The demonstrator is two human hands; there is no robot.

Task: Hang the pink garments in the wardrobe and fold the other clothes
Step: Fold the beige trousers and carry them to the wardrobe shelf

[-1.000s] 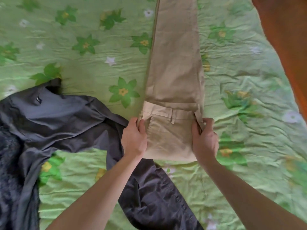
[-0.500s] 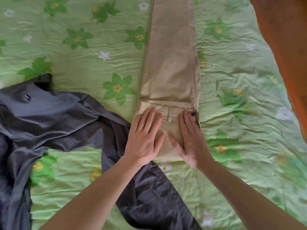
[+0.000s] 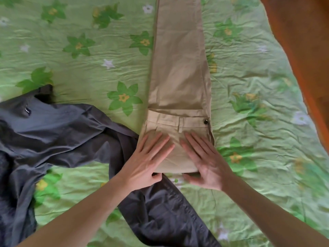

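At lower left of the frame a crumpled dark grey garment point(image 3: 58, 132) waits on the green floral bedsheet point(image 3: 258, 82). At centre, the left hand point(image 3: 148, 163) and right hand point(image 3: 204, 163), fingers flat and apart, press the beige cotton trousers point(image 3: 179, 72), probably flattening the fold.

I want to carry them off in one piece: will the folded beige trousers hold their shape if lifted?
Probably not: the beige trousers are soft cloth, and the long unfolded legs would likely droop. The folded end under the left hand and right hand may fall open.

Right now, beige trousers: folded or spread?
Folded: the beige trousers have the waistband end doubled over the legs, both hands pressing flat on it.
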